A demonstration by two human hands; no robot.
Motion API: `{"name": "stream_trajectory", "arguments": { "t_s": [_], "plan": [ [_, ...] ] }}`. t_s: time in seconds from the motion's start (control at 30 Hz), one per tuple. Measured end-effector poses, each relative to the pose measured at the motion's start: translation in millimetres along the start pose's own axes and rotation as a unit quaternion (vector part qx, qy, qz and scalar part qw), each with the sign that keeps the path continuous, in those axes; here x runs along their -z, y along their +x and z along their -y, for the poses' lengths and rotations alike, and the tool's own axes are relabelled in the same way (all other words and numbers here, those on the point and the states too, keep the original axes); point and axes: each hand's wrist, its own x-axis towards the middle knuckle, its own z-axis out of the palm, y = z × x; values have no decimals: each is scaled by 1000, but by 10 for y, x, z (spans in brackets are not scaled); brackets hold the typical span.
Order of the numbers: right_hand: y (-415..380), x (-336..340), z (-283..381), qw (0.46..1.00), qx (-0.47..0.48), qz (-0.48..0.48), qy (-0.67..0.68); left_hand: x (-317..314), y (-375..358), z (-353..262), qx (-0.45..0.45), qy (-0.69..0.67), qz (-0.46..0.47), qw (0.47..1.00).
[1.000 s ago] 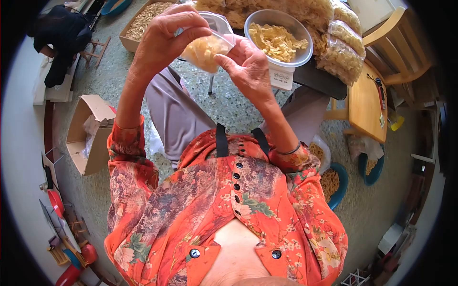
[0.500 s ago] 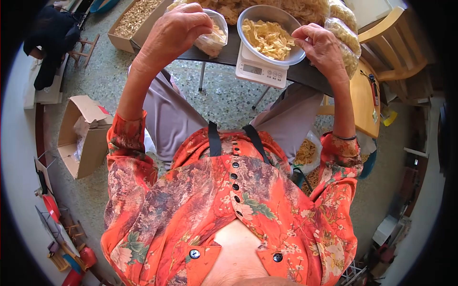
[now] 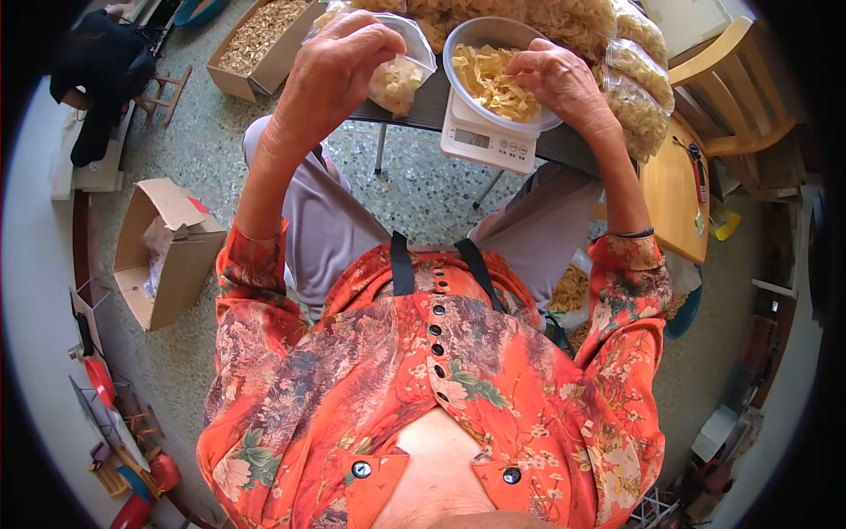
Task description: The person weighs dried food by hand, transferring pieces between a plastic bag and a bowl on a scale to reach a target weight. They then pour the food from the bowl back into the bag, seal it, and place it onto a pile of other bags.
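My left hand pinches the upper edge of a clear plastic bag partly filled with pale yellow pieces, at the table's near edge. Just right of it, a bowl of yellow, flaky strips rests on a white digital scale, whose display is lit but hard to read. My right hand reaches over the bowl's right rim, its fingertips drawn together just above the strips. Whatever those fingers hold is too small to make out.
Filled clear bags line the table's back and right. A wooden chair stands at right. Cardboard boxes sit on the floor at left. A person in dark clothes is at upper left.
My right hand has moved left from the bowl's rim to over the strips. My left hand stays at the bag, whose mouth now looks wider. The whole view has shifted slightly.
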Motion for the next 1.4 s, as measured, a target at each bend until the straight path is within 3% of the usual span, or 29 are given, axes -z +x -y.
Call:
{"name": "stream_trajectory", "arguments": {
  "t_s": [0.07, 0.1, 0.17, 0.23, 0.3, 0.37, 0.43, 0.57, 0.7, 0.83, 0.93, 1.07, 1.1, 1.2, 1.27, 1.4],
  "plan": [
    [-7, -69, -53, 998, 6, -53, 18, -29, -22, -10, 12, -17, -10, 1000],
    [-6, -52, -68, 998, 6, -53, 18, -41, -29, -4, 24, -36, -20, 999],
    [-11, 24, -103, 986, -55, -52, 149, -57, -57, 71, 19, -31, -23, 999],
    [-10, 84, -147, 985, -56, -66, 150, -43, -54, 62, 12, -25, -27, 999],
    [-5, 75, -199, 938, -131, -40, 318, -112, -55, 57, 42, -46, -35, 997],
    [-8, 38, -224, 930, -128, -63, 339, -164, -56, 64, 45, -45, -39, 997],
    [-25, 110, -155, 904, -186, -55, 380, -198, -53, 54, 2, 26, -62, 998],
    [30, 247, 110, 880, -194, -114, 419, -239, -49, 4, 20, 65, -81, 994],
    [198, 419, 559, 892, -101, -223, 381, -252, -39, -19, 17, 61, -108, 992],
    [435, 304, 882, 945, 27, -301, 125, -303, -68, 34, 19, 46, -124, 991],
    [538, 162, 992, 967, 32, -248, 52, -260, -40, 0, 5, 41, -140, 989],
    [524, 185, 824, 956, 85, -255, 119, -294, -88, 42, -5, 35, -145, 989],
    [488, 200, 750, 942, 60, -279, 179, -298, -109, 51, 5, 19, -149, 989],
    [342, 244, 487, 945, -14, -264, 195, -300, -109, 65, 23, 0, -167, 986],
    [248, 72, 264, 986, -36, -113, 118, -351, -148, 113, 31, -2, -176, 984],
    [223, -26, 160, 998, -27, -45, 46, -322, -86, 86, 35, 0, -192, 981]
  ]
}}
